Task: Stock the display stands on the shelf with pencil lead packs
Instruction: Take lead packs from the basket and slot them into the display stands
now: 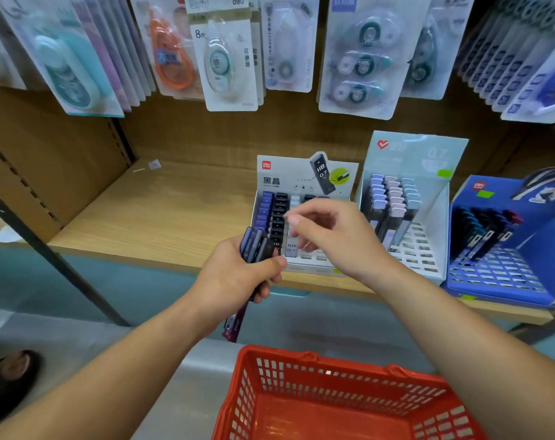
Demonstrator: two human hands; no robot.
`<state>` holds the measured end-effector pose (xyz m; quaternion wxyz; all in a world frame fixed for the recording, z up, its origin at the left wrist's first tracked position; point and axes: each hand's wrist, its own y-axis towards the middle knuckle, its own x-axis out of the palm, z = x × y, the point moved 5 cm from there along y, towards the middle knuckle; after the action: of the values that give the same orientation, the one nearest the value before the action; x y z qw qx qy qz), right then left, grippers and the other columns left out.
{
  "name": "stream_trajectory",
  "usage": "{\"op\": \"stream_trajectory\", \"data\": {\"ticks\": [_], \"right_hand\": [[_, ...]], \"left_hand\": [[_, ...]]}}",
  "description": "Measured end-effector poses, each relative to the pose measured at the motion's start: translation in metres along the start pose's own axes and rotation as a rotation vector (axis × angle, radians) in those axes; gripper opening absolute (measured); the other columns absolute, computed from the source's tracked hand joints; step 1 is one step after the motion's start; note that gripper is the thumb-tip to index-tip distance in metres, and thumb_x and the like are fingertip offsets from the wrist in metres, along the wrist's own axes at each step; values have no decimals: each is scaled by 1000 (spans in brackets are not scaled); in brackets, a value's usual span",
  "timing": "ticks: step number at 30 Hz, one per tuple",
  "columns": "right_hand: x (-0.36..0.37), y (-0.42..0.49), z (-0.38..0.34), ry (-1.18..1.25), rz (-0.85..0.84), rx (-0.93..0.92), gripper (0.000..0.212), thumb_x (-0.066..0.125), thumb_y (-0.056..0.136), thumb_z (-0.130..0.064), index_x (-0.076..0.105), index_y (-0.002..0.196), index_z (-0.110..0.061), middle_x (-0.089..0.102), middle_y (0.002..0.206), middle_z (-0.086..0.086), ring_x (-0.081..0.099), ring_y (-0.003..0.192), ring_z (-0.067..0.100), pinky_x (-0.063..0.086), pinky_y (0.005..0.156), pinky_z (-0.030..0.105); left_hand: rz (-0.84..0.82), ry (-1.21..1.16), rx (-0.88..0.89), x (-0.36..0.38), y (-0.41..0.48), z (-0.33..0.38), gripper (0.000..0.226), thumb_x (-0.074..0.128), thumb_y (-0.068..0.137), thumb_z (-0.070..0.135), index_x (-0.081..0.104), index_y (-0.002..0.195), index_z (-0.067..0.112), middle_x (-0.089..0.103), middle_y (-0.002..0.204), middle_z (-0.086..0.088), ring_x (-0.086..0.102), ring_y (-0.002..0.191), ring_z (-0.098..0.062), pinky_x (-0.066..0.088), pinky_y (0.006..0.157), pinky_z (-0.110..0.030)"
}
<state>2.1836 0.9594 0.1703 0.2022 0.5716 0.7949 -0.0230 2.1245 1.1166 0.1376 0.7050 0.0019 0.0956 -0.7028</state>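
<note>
A person's left hand grips a fanned bundle of pencil lead packs, purple and dark, at the front left corner of a white display stand whose header card reads "HB 0.7". The right hand hovers just above that stand's middle rows, fingers loosely curled and empty as far as the frame shows. The two hands are close together but not touching.

Inside the white stand, rows of purple, black and white packs stand upright in its left columns, while slots at its front right are unfilled. The stand sits near the front edge of a light wooden shelf.

Just right of the stand is a pale blue-and-white stand, filled only at the back. Further right is a blue stand with dark packs in its rear rows.

Above the white stand, carded correction tapes hang in a row against the brown wooden back panel. Left of the stand, a dark metal upright slants down to the grey floor.

Below the stand, nearest the camera, is a red plastic basket. A black shoe shows far to the lower left.
</note>
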Motion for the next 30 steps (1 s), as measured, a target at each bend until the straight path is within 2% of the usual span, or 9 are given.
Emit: {"op": "stream_trajectory", "data": {"ticks": [4, 6, 10, 16, 19, 21, 24, 28, 30], "right_hand": [[1, -13, -13, 54, -169, 12, 12, 73, 90, -11, 75, 101, -15, 75, 83, 0, 71, 79, 16, 60, 74, 36], [-7, -18, -12, 103, -181, 27, 18, 78, 84, -6, 75, 100, -16, 76, 84, 4, 72, 81, 17, 60, 77, 32], [-25, -28, -7, 105, -174, -4, 29, 82, 78, -2, 74, 98, -21, 76, 84, -2, 72, 84, 10, 55, 83, 23], [-46, -36, -2, 118, -195, -11, 30, 77, 81, 3, 71, 102, -18, 70, 85, -5, 67, 84, 7, 53, 83, 22], [-53, -40, 7, 144, -216, 9, 30, 70, 90, 1, 71, 108, -23, 63, 86, -6, 61, 85, 10, 53, 80, 26], [-55, -42, 15, 175, -205, 33, 28, 65, 92, -7, 73, 107, -29, 59, 89, 2, 57, 85, 16, 52, 78, 29], [-58, -44, 26, 276, -125, 77, 25, 62, 88, -12, 76, 100, -28, 56, 91, 15, 55, 81, 23, 52, 77, 32], [-54, -52, 33, 284, -86, 109, 19, 63, 94, 0, 70, 100, -16, 58, 77, 0, 63, 73, 17, 56, 72, 31], [-47, -55, 33, 245, -78, 118, 11, 66, 93, -3, 65, 92, -14, 63, 74, -3, 64, 69, 16, 55, 65, 30]], "left_hand": [[-70, -16, 10, 17, -5, 6, 17, 77, 87, 15, 62, 90, 7, 60, 61, -5, 49, 48, -16, 42, 47, -28], [-103, -16, 12, 25, -7, 9, 21, 79, 85, 17, 62, 90, 6, 60, 63, -6, 49, 48, -17, 42, 47, -28], [-141, -20, 35, 41, -9, 13, 21, 80, 84, 18, 61, 84, 11, 62, 64, -7, 50, 47, -17, 43, 46, -28], [-184, -44, 44, 58, -10, 17, 31, 81, 72, 35, 65, 85, 11, 65, 67, -6, 51, 47, -16, 43, 46, -26], [-162, -75, 58, 58, -7, 21, 28, 79, 77, 31, 67, 92, 11, 69, 73, -7, 52, 49, -15, 42, 45, -25], [-107, -82, 64, 55, -3, 21, 21, 78, 84, 21, 65, 95, 9, 71, 76, -8, 52, 49, -15, 42, 44, -24], [6, -136, 58, 44, 3, 20, 19, 78, 85, 12, 61, 94, 9, 60, 63, -3, 49, 47, -13, 41, 43, -24], [77, -163, 102, 38, 8, 22, 18, 76, 87, 8, 59, 93, 11, 58, 61, 2, 47, 46, -11, 42, 44, -24], [94, -138, 117, 39, 8, 22, 17, 77, 87, 9, 60, 91, 12, 58, 59, 2, 48, 46, -12, 42, 44, -24]]}}
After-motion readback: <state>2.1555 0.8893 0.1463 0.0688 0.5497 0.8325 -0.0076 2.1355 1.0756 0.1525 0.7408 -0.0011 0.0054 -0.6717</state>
